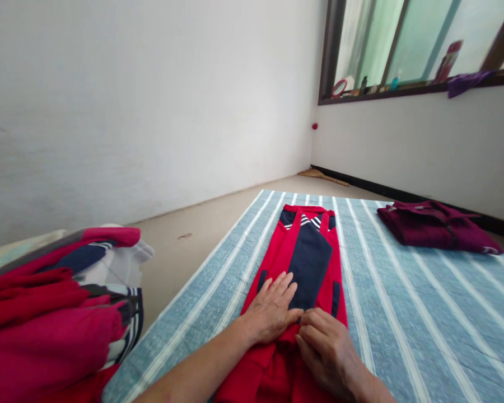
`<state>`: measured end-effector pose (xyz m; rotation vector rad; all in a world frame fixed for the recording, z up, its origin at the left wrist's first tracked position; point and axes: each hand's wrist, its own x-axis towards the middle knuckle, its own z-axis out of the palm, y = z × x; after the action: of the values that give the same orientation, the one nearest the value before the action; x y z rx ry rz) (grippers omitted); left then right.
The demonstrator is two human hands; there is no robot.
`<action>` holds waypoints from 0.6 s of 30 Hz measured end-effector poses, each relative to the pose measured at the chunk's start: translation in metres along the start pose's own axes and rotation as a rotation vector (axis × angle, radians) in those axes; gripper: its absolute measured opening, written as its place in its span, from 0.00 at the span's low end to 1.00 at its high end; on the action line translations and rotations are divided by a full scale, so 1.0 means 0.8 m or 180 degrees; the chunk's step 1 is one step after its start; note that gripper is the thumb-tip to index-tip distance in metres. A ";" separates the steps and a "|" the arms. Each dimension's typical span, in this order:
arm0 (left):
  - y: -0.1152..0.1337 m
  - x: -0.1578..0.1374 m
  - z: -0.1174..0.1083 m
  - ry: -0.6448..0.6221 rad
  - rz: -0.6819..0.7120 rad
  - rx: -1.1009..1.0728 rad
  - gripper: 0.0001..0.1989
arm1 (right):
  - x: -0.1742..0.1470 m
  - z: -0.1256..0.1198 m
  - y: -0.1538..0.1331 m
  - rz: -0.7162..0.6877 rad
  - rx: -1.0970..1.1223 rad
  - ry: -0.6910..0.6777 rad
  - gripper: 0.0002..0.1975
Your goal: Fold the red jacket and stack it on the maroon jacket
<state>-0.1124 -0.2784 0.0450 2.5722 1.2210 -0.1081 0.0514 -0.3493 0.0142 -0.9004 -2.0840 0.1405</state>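
A red and navy jacket [309,261] with white stripes lies lengthwise in front of me, its sides and sleeves folded inward to a narrow strip. My left hand [274,307] rests on it with the fingers stretched out over the red and navy cloth. Close beside its thumb, my right hand [328,348] is closed, its curled fingers pinching the jacket's cloth near the lower middle. More red cloth bunches below the hands toward me. Part of the lower jacket is hidden by my hands and forearms.
The jacket lies on a blue-and-white striped sheet [386,291]. A folded maroon garment [439,226] sits at the right. At the left is a heap of red, navy and white clothes [59,319]. Beyond are a white wall [151,101] and a window ledge [403,94] holding small items.
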 end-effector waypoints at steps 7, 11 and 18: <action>-0.002 0.001 0.008 0.0112 0.0082 -0.0006 0.32 | 0.000 -0.003 -0.003 -0.0004 0.0025 0.0015 0.12; -0.002 0.001 0.013 0.0212 0.0109 0.0085 0.31 | 0.000 -0.005 -0.003 -0.0028 0.0025 0.0022 0.11; -0.002 0.000 0.017 0.0344 0.0129 0.0183 0.31 | 0.001 -0.009 -0.005 -0.0080 0.0053 0.0032 0.09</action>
<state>-0.1130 -0.2812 0.0313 2.6821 1.2189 0.0045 0.0542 -0.3533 0.0206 -0.8630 -2.0811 0.1394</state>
